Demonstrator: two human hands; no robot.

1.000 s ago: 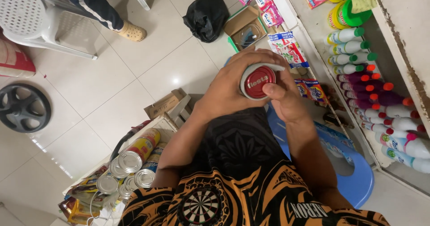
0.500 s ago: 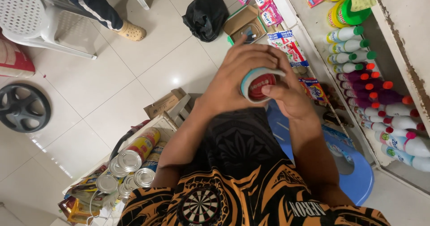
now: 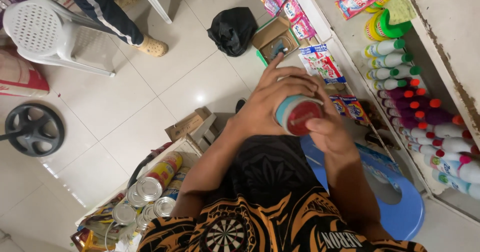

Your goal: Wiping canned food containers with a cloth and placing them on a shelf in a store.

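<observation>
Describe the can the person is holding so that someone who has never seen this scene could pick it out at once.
Start from the blue plastic stool beside the shelf of bottles; just above it in the picture, both hands meet. The left hand and right hand clasp a small can. Unlike the silver-topped cans in the box, its end is red, with a pale blue rim.

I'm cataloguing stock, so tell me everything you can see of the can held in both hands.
The small round can with a red end and pale blue rim looks like metal. It is held up at chest height, tilted, its red end facing the camera. The left hand wraps its side from behind; the right hand has its grip on the near edge. Its label is hidden.
</observation>
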